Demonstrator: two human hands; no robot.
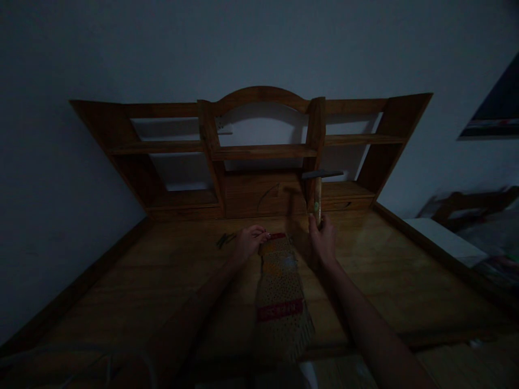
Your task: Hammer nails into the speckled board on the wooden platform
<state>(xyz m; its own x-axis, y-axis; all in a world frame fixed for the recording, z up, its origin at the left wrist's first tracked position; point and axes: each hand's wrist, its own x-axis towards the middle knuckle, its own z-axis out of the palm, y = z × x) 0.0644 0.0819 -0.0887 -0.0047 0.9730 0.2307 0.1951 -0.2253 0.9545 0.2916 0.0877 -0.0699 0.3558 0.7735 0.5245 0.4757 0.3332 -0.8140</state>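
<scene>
A wooden-handled hammer (318, 189) is held head-up; a dotted, red-banded strip (281, 281) lies on the desk (373, 259).

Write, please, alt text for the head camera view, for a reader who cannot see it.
A person's right hand holds a hammer, head up, above a wooden desk, while the left hand is at the far end of a dotted strip with red bands. Thin dark pieces lie left of that hand, and a shelf unit stands behind.

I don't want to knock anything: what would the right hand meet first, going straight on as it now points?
Probably the wooden shelf unit at the back of the tabletop, with the hammer in the right hand touching it first; this one view leaves the gap between them unclear.
</scene>
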